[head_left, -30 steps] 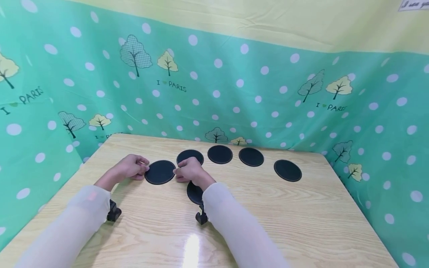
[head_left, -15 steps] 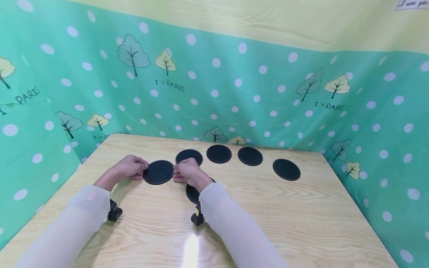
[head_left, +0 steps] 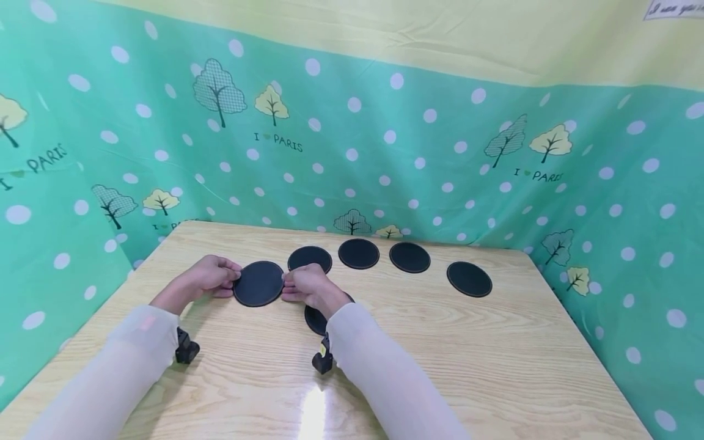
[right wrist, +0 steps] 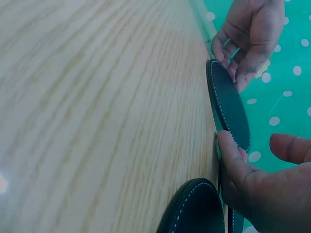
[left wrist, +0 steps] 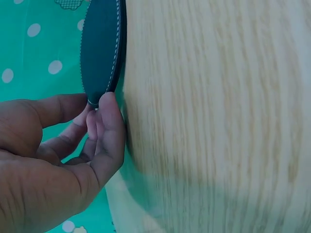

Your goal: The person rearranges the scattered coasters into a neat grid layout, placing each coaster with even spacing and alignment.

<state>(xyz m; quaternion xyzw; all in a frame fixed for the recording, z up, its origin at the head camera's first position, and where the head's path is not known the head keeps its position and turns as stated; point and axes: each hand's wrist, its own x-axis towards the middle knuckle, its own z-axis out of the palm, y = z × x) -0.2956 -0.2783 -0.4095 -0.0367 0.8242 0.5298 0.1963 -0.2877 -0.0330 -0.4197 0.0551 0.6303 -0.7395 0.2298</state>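
A round black coaster (head_left: 258,283) with a stitched edge lies between my two hands, at the left of the table. My left hand (head_left: 211,276) pinches its left edge between thumb and fingertips, seen closely in the left wrist view. At the opposite edge, my right hand (head_left: 310,287) touches the coaster with its fingertips. In the right wrist view its thumb (right wrist: 289,147) stands apart from the coaster. Another coaster (head_left: 315,319) is partly covered by my right wrist. Just behind the right hand is a further coaster (head_left: 310,256), its front edge hidden.
Along the back of the wooden table (head_left: 440,342) lie more black coasters, one at back centre (head_left: 359,253), one right of it (head_left: 409,257) and one farther right (head_left: 469,279). A green dotted cloth (head_left: 352,165) hangs behind and beside the table.
The coaster between my hands shifts slightly left and its near edge comes a little closer. Both hands stay at its edges, the right hand moving slightly left. The other coasters keep their places.
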